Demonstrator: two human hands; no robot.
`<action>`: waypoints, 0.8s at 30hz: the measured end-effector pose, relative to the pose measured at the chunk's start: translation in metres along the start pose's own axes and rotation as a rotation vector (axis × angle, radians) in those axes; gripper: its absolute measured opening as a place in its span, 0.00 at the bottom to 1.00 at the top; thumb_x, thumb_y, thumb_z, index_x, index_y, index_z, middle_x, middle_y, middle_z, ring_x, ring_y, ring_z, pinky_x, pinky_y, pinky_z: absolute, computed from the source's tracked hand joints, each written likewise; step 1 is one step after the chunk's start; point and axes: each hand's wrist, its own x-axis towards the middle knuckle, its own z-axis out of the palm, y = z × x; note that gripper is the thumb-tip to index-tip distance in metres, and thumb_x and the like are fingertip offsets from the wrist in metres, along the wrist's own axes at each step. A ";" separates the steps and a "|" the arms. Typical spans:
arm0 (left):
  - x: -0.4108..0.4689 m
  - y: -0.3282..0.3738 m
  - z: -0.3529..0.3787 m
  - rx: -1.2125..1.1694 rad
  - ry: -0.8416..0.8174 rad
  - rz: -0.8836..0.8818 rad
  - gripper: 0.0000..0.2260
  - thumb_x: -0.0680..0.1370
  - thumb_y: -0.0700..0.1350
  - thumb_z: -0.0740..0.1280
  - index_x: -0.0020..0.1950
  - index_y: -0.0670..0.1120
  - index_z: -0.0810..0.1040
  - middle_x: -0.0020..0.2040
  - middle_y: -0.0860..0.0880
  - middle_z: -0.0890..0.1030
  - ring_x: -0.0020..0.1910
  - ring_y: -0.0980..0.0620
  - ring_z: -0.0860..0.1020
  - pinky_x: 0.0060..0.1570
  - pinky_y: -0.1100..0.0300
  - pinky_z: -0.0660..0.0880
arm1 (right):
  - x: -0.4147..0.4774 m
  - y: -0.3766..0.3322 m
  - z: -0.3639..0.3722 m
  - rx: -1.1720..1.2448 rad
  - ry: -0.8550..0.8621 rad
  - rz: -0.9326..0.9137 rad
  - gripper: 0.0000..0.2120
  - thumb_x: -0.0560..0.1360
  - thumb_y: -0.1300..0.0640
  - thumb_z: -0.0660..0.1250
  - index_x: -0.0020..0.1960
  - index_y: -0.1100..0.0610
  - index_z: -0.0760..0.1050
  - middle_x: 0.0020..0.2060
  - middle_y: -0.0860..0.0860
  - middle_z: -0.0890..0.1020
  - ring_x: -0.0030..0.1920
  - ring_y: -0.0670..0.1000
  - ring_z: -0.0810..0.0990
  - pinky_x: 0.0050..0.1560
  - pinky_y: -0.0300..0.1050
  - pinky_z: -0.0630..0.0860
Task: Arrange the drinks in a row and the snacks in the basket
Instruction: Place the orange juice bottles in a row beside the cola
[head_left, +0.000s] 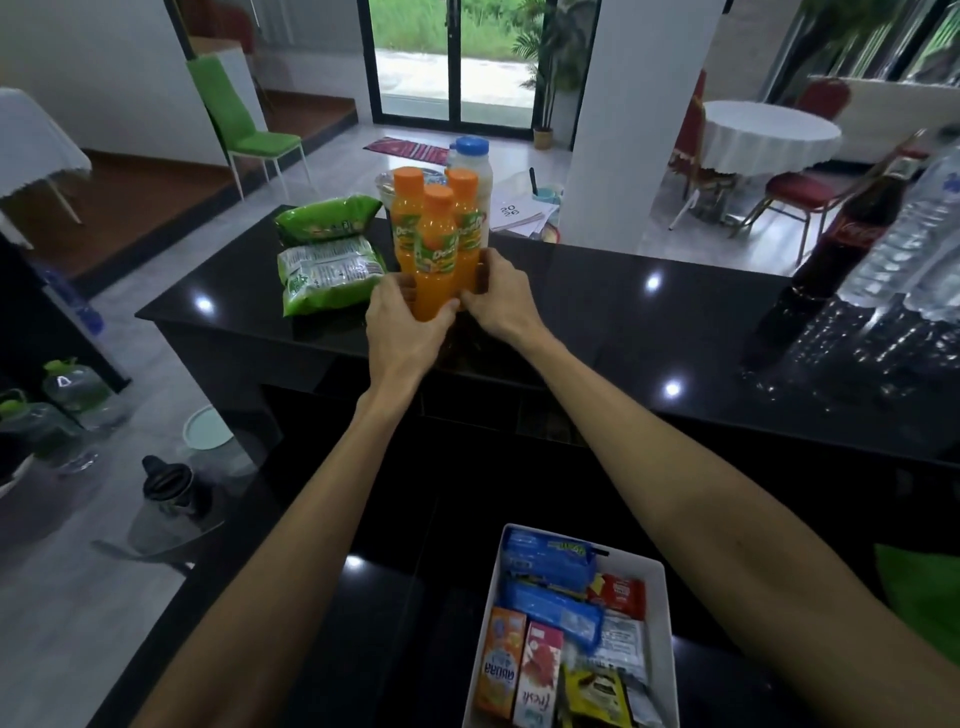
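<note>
Orange bottles (435, 244), three, bunched on surface (597, 291), clasped by left hand (402, 322) and right hand (498, 296). Two green bags (327, 249) beside.

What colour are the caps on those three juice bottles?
Orange caps, matching the juice bottles; the head view shows it.

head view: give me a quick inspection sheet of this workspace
surface: glossy black counter, light reflections on it
job's things: three orange juice bottles upright in a cluster; white bottle behind; green snack bags to their left; cola bottle and water bottles far right; white basket holds snack packs and cartons
clutter: papers beyond the counter's far edge
hands: left hand and right hand grip the orange cluster from either side
cables: nothing seen
surroundings: green chair, round clothed table, glass doors
</note>
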 end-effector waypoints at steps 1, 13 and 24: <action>0.001 0.000 0.000 -0.001 0.001 0.007 0.24 0.70 0.55 0.76 0.59 0.47 0.73 0.56 0.48 0.79 0.53 0.50 0.79 0.54 0.50 0.79 | 0.000 0.001 0.000 -0.007 0.017 -0.006 0.23 0.72 0.60 0.73 0.65 0.59 0.73 0.56 0.53 0.82 0.46 0.39 0.75 0.34 0.20 0.68; -0.013 0.044 0.048 -0.138 -0.165 0.157 0.11 0.69 0.52 0.75 0.49 0.55 0.80 0.39 0.65 0.80 0.39 0.69 0.79 0.36 0.76 0.72 | -0.031 0.069 -0.109 -0.180 0.219 0.071 0.20 0.67 0.49 0.75 0.55 0.55 0.75 0.44 0.44 0.78 0.40 0.41 0.76 0.38 0.30 0.70; -0.051 0.123 0.181 -0.268 -0.464 0.250 0.15 0.71 0.51 0.76 0.56 0.51 0.82 0.46 0.58 0.84 0.44 0.63 0.81 0.46 0.67 0.78 | -0.076 0.153 -0.247 -0.252 0.499 0.244 0.19 0.68 0.51 0.74 0.55 0.55 0.77 0.42 0.44 0.79 0.42 0.44 0.79 0.40 0.28 0.70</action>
